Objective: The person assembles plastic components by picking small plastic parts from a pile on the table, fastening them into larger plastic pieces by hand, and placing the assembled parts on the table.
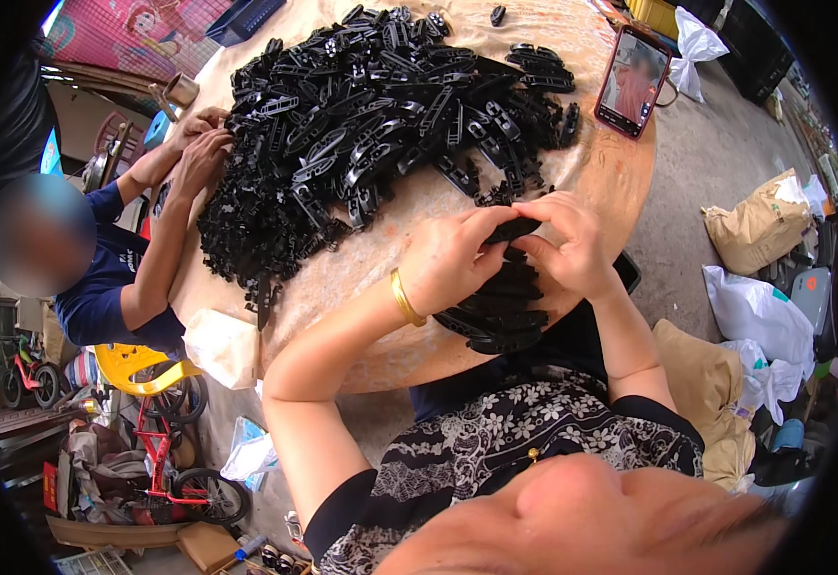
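Note:
My left hand and my right hand meet near the table's front edge, both closed on one dark, elongated black plastic clip. Fingertips and thumbs pinch it from either side, so its details are partly covered. Just below the hands, a neat row of similar black clips lies at the edge of the table. Beyond them spreads a large heap of long, slotted black plastic pieces. Smaller black parts are piled along the heap's left side.
The round, tan-covered table bears everything. A phone stands at the far right edge. At the left, another person's hands touch the heap. A cream paper bag sits at the front left. Brown sacks stand on the floor at right.

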A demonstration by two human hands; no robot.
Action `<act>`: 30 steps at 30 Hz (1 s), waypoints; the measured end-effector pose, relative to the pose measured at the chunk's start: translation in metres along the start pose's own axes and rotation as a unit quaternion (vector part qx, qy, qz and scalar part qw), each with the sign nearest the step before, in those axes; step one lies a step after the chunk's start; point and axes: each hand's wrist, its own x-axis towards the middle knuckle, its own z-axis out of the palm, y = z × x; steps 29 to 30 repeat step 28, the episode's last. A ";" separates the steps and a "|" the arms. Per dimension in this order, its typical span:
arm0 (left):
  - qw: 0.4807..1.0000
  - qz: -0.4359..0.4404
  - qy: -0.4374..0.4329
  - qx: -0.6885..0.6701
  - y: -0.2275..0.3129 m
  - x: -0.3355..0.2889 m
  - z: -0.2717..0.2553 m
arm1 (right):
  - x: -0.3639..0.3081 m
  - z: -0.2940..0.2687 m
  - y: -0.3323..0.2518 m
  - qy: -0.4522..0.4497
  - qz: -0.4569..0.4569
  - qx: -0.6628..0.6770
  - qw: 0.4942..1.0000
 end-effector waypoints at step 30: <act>0.936 -0.003 -0.108 0.335 -0.055 0.016 -0.011 | -0.006 -0.025 0.026 -0.046 0.090 -0.234 0.967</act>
